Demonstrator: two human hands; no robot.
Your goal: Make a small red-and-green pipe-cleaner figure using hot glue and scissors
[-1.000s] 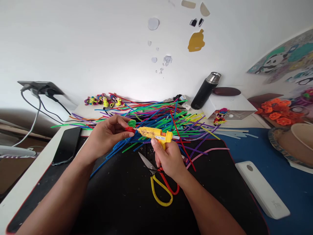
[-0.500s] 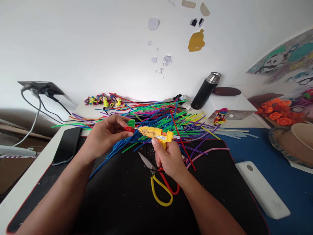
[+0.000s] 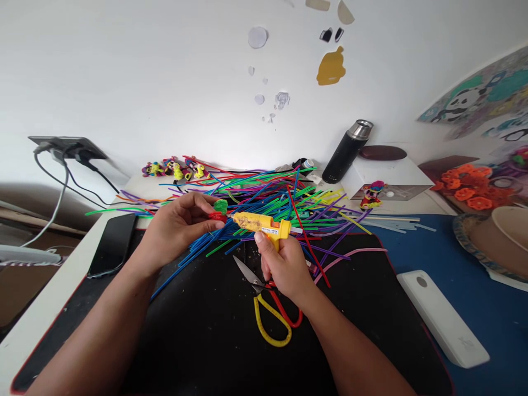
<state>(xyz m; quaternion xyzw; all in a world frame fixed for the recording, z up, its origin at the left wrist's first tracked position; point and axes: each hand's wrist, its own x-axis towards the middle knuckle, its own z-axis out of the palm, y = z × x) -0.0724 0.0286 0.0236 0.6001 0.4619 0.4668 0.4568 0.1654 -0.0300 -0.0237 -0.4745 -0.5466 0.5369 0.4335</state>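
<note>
Relative to half a second earlier, the arrangement is almost unchanged, the scene sitting very slightly higher in view. Left of the yellow glue gun [image 3: 251,221], the left hand [image 3: 175,228] keeps the red-and-green fuzzy piece [image 3: 220,207] pinched, thumb and fingertips nearly together. The piece lies at the gun's nozzle; whether the two touch cannot be told. At the gun's handle, the right hand [image 3: 286,269] remains closed round the grip, fingers curled, thumb along its side.

Edges and room, left to right: far left of the gun, a dark phone [image 3: 112,245] lies by the red-bordered left edge of the black mat [image 3: 193,335]. Directly behind the gun, a heap of coloured fuzzy stems [image 3: 264,198] crowds the back edge. In front and to the left of it, the mat offers its widest room, between left forearm and scissors [image 3: 256,286]. These lie just in front of the gun, handles spread. Far right of it, a white block [image 3: 443,319] rests on the blue surface [image 3: 507,335], just beyond the mat's right border
</note>
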